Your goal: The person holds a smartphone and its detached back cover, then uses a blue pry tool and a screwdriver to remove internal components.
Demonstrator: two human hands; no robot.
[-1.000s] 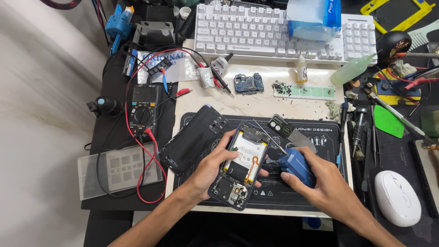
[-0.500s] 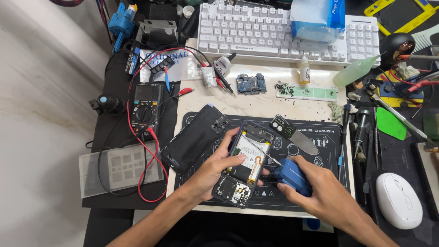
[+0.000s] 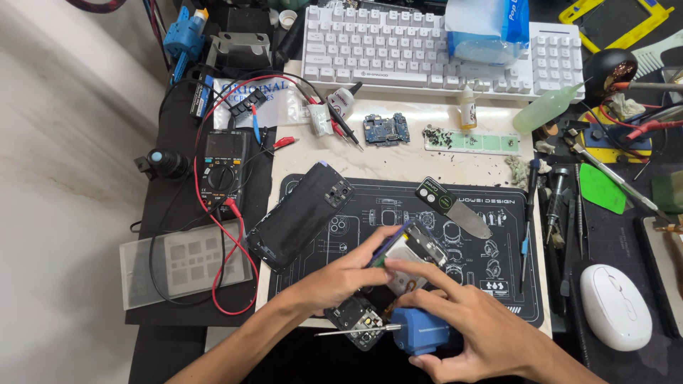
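My left hand [image 3: 341, 276] grips an opened phone [image 3: 416, 250] by its left edge and tilts it up over the black work mat [image 3: 398, 199]. My right hand [image 3: 473, 328] holds a blue tool [image 3: 421, 331] whose thin metal tip [image 3: 348, 332] points left. Its index finger stretches forward onto the phone's exposed inside. A small black camera part [image 3: 353, 315] lies just under the phone, near the mat's front edge. The black back cover [image 3: 302, 213] rests on the mat to the left of my hands.
A metal pry blade [image 3: 455, 208] lies on the mat's right half. Behind it are a small circuit board [image 3: 385, 129], a green strip with screws [image 3: 473, 141] and a white keyboard [image 3: 420, 50]. A multimeter [image 3: 224, 171] with red leads sits left, a white mouse [image 3: 615, 306] right.
The phone has been tipped up onto its edge by my left hand. My right hand, with the blue tool, slid nearer and its index finger came onto the phone.
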